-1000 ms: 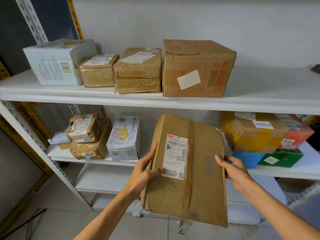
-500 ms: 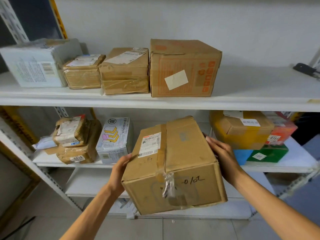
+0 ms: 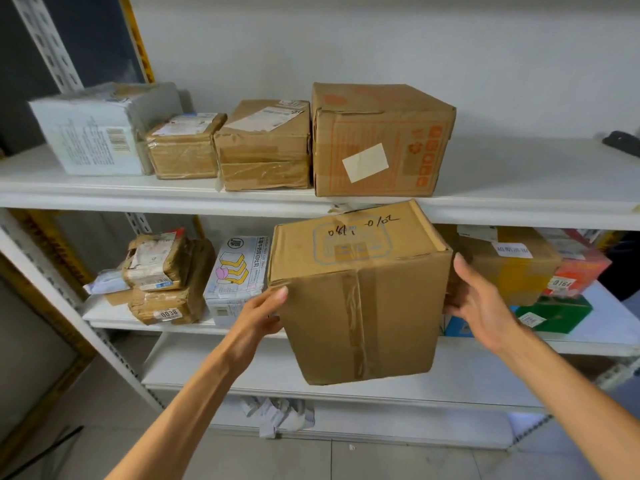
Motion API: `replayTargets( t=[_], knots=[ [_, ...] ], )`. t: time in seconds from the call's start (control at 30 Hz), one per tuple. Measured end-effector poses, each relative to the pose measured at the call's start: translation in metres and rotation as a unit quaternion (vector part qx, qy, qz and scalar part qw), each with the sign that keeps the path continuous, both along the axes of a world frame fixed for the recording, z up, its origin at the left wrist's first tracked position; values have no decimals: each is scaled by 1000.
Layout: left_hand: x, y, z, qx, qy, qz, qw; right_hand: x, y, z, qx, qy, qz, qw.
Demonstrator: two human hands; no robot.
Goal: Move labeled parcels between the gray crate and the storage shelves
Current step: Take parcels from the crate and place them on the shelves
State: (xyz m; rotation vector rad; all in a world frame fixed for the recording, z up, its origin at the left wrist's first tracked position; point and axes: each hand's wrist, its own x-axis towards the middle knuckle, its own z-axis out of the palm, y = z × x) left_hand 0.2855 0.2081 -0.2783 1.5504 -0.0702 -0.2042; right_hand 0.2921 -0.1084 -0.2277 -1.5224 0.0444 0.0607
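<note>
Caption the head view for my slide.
Left hand and right hand hold a taped cardboard box before white shelves stocked with parcels.

Brown box [image 3: 360,296]: taped seam faces near, handwritten marks upside down on top face, slightly tilted. Held off the shelves; left hand [image 3: 258,318] grips its left edge, right hand [image 3: 479,303] flat on its right side. Far top edge at upper shelf [image 3: 519,202] lip.
</note>
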Motion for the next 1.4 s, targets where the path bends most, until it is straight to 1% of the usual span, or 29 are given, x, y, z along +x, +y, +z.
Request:
replayTargets(
  t=[0.1, 0.17, 0.3, 0.47, 0.67, 0.77, 0.83, 0.93, 1.03, 1.07, 1.13, 1.17, 1.23, 1.3, 1.4],
  knots=[
    [2, -1, 0, 17, 19, 27, 999, -1, 6, 4, -62, 1, 19, 998],
    [3, -2, 0, 24, 32, 35, 999, 1, 9, 6, -73, 7, 14, 997],
    [5, 0, 4, 24, 45, 41, 998, 1, 8, 6, -82, 21, -3, 996],
    [6, 4, 8, 38, 41, 39, 998, 3, 10, 6, -95, 40, -17, 995],
    [8, 13, 15, 35, 82, -10, 996, 5, 14, 5, -89, 79, 14, 993],
    [9, 17, 13, 44, 77, -19, 996, 5, 16, 3, -93, 59, 36, 993],
    [9, 19, 10, 23, 66, -16, 997, 7, 13, 1, -80, 39, 55, 995],
    [12, 23, 11, -48, 71, -13, 996, 9, 3, -1, -74, 34, 105, 991],
    [17, 26, 12, -57, 71, -44, 995, 14, -3, -1, -45, 17, 146, 988],
    [18, 26, 11, -61, 75, -39, 995, 16, -2, -1, -19, 14, 144, 989],
    [20, 24, 8, -78, 91, 15, 993, 19, 5, -3, 25, 10, 123, 992],
    [21, 22, 5, -84, 96, 41, 991, 20, 9, -6, 33, 4, 100, 994],
    [22, 15, 1, -79, 89, 63, 991, 23, 15, -14, 25, -16, 45, 999],
    [25, 11, -4, -82, 72, 81, 991, 29, 17, -17, -7, -38, 15, 999],
    [40, 15, -13, -97, 79, 111, 986, 38, 13, -21, -27, -33, 40, 998]
  ],
)
